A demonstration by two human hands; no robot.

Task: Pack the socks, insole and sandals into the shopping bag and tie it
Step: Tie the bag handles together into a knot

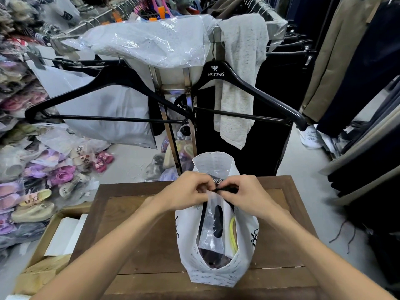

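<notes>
A white shopping bag (195, 252) with small printed lettering stands on the wooden table (140, 234), its mouth gaping toward me. Inside it I see a clear packet holding a black insole (217, 224), a yellow-green sandal edge (232, 232) and something dark at the bottom. My left hand (188, 191) and my right hand (244, 192) meet over the bag's far rim. Both pinch a black strap or tie (225, 188) at the bag's top, together with the bag's edge. A tall flap of the bag (216, 163) sticks up behind the hands.
A metal clothes rack (171, 126) with two black hangers (112, 83) stands just beyond the table. Plastic-wrapped garments lie on top of it. Bagged children's sandals (54, 169) pile up on the left. A cardboard box (54, 241) sits at the table's left. Dark clothes hang at the right.
</notes>
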